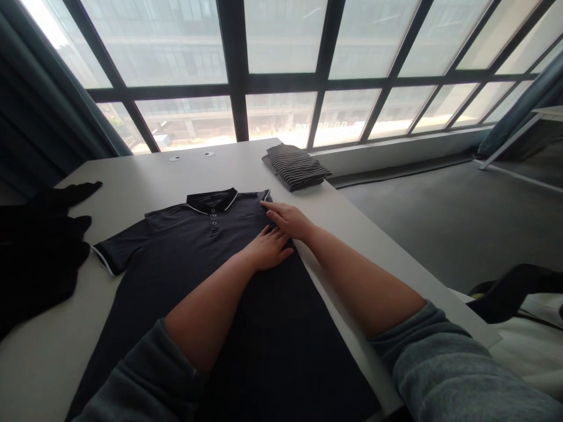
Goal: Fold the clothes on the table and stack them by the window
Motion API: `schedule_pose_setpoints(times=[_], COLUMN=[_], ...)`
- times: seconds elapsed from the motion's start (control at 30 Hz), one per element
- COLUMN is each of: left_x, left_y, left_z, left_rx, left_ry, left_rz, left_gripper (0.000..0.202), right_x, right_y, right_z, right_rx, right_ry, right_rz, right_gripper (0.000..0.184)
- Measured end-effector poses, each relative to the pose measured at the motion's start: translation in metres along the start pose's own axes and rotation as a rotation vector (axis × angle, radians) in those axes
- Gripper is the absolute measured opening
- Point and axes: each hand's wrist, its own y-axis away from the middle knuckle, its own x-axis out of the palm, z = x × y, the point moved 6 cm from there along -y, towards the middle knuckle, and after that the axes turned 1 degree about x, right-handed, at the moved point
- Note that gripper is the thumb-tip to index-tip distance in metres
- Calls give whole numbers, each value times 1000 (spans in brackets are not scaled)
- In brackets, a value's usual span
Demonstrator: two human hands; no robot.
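Note:
A dark polo shirt (185, 281) lies front side up on the white table, its collar toward the window. White piping edges the collar, and a short row of buttons runs down from it. The sleeve on the left is spread outward; the one on the right is folded in over the body. My left hand (268, 249) rests flat on the shirt's right side, fingers stretched. Just beyond it, my right hand (290, 220) lies over the folded sleeve with its fingers extended, touching the cloth near the shoulder. Neither hand grips anything.
A folded striped garment (295, 167) sits at the table's far right edge. Black clothing (39, 252) is heaped on the left. Two round cable covers are set in the white tabletop (127, 176) near the window. Past the right edge are grey floor and a dark strap-like object (514, 290).

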Motion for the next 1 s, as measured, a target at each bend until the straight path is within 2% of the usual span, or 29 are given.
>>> schedule_pose_setpoints(times=[0.07,0.17,0.33,0.43,0.5,0.6,0.7,0.77,0.83,0.9,1.0], left_x=[0,2,5,1,-7,-29,-45,-46,-37,-23,-8], left_y=[1,3,5,7,7,9,16,18,17,16,15], left_z=[-6,-15,-23,-23,-19,-2,23,36,46,54,57], left_rx=[52,111,131,134,106,-75,-310,-417,-503,-570,-604], left_ry=[5,42,108,150,182,181,117,73,43,37,41], left_rz=[18,67,129,117,42,-196,-419,-461,-385,-243,-112], left_gripper=[59,59,62,62,58,48,44,45,53,62,68], right_x=[5,9,18,13,-2,-25,-29,-23,-16,-12,-9], right_y=[2,4,6,5,5,7,9,10,10,9,8], right_z=[2,-4,-29,-37,-42,-48,-51,-53,-55,-55,-54], right_rx=[-9,52,228,255,254,233,145,101,104,133,181], right_ry=[-69,-151,-365,-442,-380,-108,114,173,218,262,308], right_rz=[71,112,101,51,-36,-87,75,179,210,205,201], right_gripper=[53,57,70,66,55,31,29,30,27,23,18])
